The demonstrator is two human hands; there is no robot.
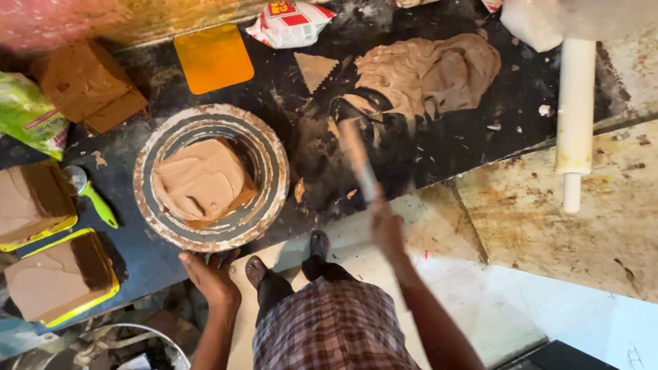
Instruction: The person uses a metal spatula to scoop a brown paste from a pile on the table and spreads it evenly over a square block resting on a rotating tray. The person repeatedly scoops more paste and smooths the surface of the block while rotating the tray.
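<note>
A square cake covered in brown chocolate cream (201, 181) sits on a round turntable (271, 179) on the dark counter. My left hand (211, 277) rests at the turntable's near rim, fingers on its edge. My right hand (388, 229) grips the handle of a long palette knife (358, 159), blurred with motion. The blade's tip lies near a large heap of brown cream (425, 72) spread on the counter.
An orange scraper (213, 57) and a toothed comb scraper (314, 69) lie at the back. A white rolling pin (574, 113) lies right. Iced cakes on yellow boards (56, 277) and a green-handled tool (92, 195) sit left. My feet (288, 264) stand on the floor.
</note>
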